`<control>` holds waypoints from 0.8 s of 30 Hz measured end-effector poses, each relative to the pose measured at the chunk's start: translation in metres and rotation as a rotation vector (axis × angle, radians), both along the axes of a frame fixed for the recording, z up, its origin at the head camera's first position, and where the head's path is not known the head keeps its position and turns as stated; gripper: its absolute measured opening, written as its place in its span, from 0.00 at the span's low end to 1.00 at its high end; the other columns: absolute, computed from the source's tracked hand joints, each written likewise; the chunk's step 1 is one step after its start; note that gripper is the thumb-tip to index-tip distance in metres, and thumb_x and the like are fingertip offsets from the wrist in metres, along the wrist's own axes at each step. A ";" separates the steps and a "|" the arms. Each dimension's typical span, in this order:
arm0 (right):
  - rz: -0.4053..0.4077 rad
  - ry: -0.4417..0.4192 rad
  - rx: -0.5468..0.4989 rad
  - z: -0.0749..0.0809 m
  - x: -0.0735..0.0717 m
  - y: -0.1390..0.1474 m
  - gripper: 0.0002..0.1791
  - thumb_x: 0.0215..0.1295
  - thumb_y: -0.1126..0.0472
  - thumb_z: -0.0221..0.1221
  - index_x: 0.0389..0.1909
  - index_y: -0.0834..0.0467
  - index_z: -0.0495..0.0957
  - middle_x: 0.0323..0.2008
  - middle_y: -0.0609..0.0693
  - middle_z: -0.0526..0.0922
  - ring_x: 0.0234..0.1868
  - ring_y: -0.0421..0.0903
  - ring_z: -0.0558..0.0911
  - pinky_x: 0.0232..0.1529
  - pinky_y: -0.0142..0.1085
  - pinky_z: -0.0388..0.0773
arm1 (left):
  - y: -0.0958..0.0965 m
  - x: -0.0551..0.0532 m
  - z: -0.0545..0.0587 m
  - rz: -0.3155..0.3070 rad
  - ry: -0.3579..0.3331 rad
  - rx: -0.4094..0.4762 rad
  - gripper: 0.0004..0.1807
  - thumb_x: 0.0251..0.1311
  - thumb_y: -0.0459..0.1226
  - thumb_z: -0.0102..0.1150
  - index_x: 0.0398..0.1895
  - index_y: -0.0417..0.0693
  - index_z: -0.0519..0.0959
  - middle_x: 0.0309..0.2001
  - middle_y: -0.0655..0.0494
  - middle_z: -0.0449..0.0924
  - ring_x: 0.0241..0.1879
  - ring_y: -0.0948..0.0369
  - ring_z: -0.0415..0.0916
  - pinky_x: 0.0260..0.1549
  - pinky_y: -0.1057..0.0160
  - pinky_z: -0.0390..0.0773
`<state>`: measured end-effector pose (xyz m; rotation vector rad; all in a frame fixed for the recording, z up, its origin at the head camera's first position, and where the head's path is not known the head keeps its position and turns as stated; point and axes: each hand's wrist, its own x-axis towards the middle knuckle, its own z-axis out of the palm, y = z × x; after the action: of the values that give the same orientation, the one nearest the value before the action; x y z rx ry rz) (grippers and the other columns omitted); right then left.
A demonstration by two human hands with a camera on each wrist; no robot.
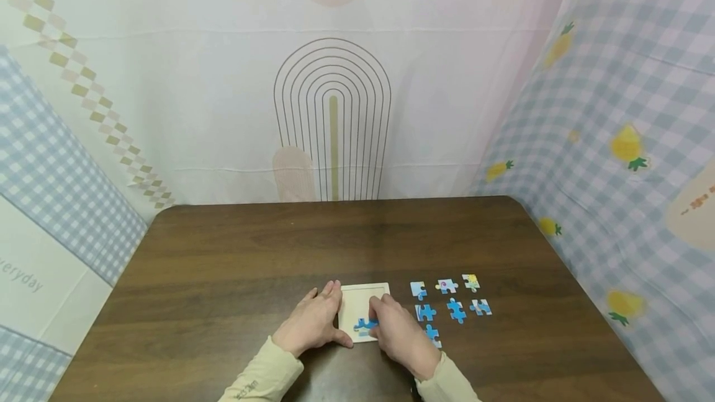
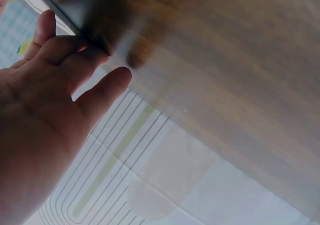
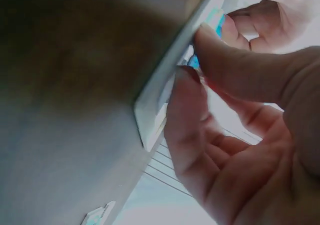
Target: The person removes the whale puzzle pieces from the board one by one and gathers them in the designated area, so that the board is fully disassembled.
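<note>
A pale square puzzle tray (image 1: 357, 301) lies on the brown table near its front edge. My left hand (image 1: 314, 321) rests along the tray's left side, fingers fairly straight at the far corner and thumb by the near edge. Over the tray's right part, my right hand (image 1: 401, 332) pinches a blue jigsaw piece (image 3: 194, 61) between thumb and forefinger, low against the tray. Blue jigsaw pieces (image 1: 364, 324) show in the tray's near part, partly covered by the right fingers.
Several loose jigsaw pieces (image 1: 456, 310) lie in loose rows right of the tray, one of them (image 1: 432, 335) close beside the right hand. Behind the brown table (image 1: 251, 247) hangs a patterned cloth (image 1: 223, 110), with a checked cloth (image 1: 603, 141) at the right.
</note>
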<state>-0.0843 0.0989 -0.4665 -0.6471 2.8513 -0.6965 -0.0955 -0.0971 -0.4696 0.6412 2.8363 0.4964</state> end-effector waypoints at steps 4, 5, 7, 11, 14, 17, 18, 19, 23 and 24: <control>-0.014 0.029 -0.014 -0.001 -0.001 0.000 0.15 0.52 0.68 0.70 0.26 0.54 0.71 0.23 0.42 0.67 0.21 0.39 0.66 0.21 0.31 0.66 | 0.000 0.000 0.000 0.001 -0.005 0.002 0.59 0.37 0.57 0.77 0.66 0.26 0.63 0.67 0.33 0.64 0.69 0.45 0.61 0.64 0.43 0.63; -0.022 0.029 -0.022 -0.001 -0.001 0.000 0.15 0.52 0.69 0.70 0.25 0.54 0.72 0.22 0.42 0.67 0.21 0.38 0.66 0.21 0.30 0.66 | 0.000 0.000 0.000 0.000 -0.005 0.002 0.59 0.37 0.57 0.77 0.66 0.26 0.63 0.67 0.33 0.64 0.69 0.45 0.61 0.64 0.43 0.63; -0.032 0.022 -0.043 -0.001 -0.001 0.001 0.15 0.52 0.69 0.70 0.24 0.53 0.72 0.20 0.40 0.68 0.21 0.37 0.66 0.20 0.30 0.66 | 0.000 -0.001 0.000 -0.001 -0.008 0.006 0.59 0.37 0.57 0.77 0.66 0.26 0.63 0.67 0.33 0.63 0.69 0.45 0.61 0.64 0.43 0.63; -0.029 0.020 -0.092 0.000 0.000 0.003 0.14 0.53 0.70 0.69 0.25 0.53 0.73 0.19 0.39 0.69 0.20 0.35 0.67 0.19 0.29 0.66 | 0.000 -0.001 0.000 -0.001 -0.010 0.003 0.59 0.37 0.57 0.76 0.66 0.26 0.63 0.67 0.33 0.63 0.69 0.46 0.60 0.64 0.43 0.62; -0.029 0.021 -0.123 -0.001 0.001 0.004 0.13 0.53 0.69 0.69 0.27 0.52 0.74 0.20 0.39 0.69 0.20 0.34 0.67 0.20 0.29 0.67 | 0.000 -0.001 0.000 0.000 -0.002 0.001 0.59 0.37 0.57 0.76 0.66 0.26 0.63 0.67 0.33 0.63 0.69 0.46 0.60 0.64 0.44 0.62; -0.032 0.017 -0.157 -0.002 0.001 0.006 0.12 0.55 0.70 0.68 0.29 0.52 0.75 0.21 0.38 0.71 0.20 0.34 0.68 0.21 0.28 0.68 | 0.000 -0.001 -0.001 0.002 0.001 0.005 0.59 0.37 0.57 0.76 0.66 0.26 0.63 0.67 0.33 0.63 0.69 0.46 0.60 0.64 0.44 0.62; -0.033 0.016 -0.174 -0.003 0.000 0.006 0.11 0.55 0.70 0.67 0.29 0.52 0.76 0.21 0.38 0.72 0.20 0.34 0.69 0.22 0.28 0.69 | 0.000 -0.001 -0.001 0.001 0.001 0.006 0.59 0.37 0.57 0.76 0.66 0.26 0.63 0.67 0.33 0.63 0.69 0.46 0.60 0.64 0.44 0.62; -0.035 0.016 -0.191 -0.003 0.000 0.006 0.11 0.55 0.70 0.66 0.29 0.52 0.76 0.21 0.38 0.72 0.21 0.33 0.69 0.23 0.28 0.69 | 0.000 -0.001 -0.001 0.001 0.001 0.007 0.59 0.37 0.57 0.76 0.66 0.26 0.63 0.67 0.33 0.63 0.69 0.46 0.60 0.64 0.44 0.62; -0.044 0.007 -0.279 -0.001 0.001 0.008 0.10 0.57 0.70 0.66 0.30 0.53 0.76 0.22 0.39 0.75 0.22 0.32 0.71 0.24 0.28 0.72 | -0.001 -0.001 -0.002 0.001 -0.002 0.010 0.59 0.37 0.58 0.76 0.66 0.26 0.63 0.67 0.34 0.63 0.69 0.46 0.60 0.65 0.44 0.61; -0.050 0.003 -0.296 0.001 0.002 0.008 0.09 0.57 0.69 0.66 0.30 0.53 0.77 0.22 0.39 0.75 0.22 0.32 0.72 0.24 0.28 0.72 | -0.001 -0.001 -0.002 0.002 -0.001 0.011 0.59 0.37 0.58 0.76 0.66 0.26 0.63 0.67 0.34 0.63 0.69 0.46 0.60 0.65 0.44 0.61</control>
<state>-0.0825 0.1073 -0.4659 -0.6153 2.7996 -1.1411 -0.0963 -0.0979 -0.4715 0.6401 2.8350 0.5131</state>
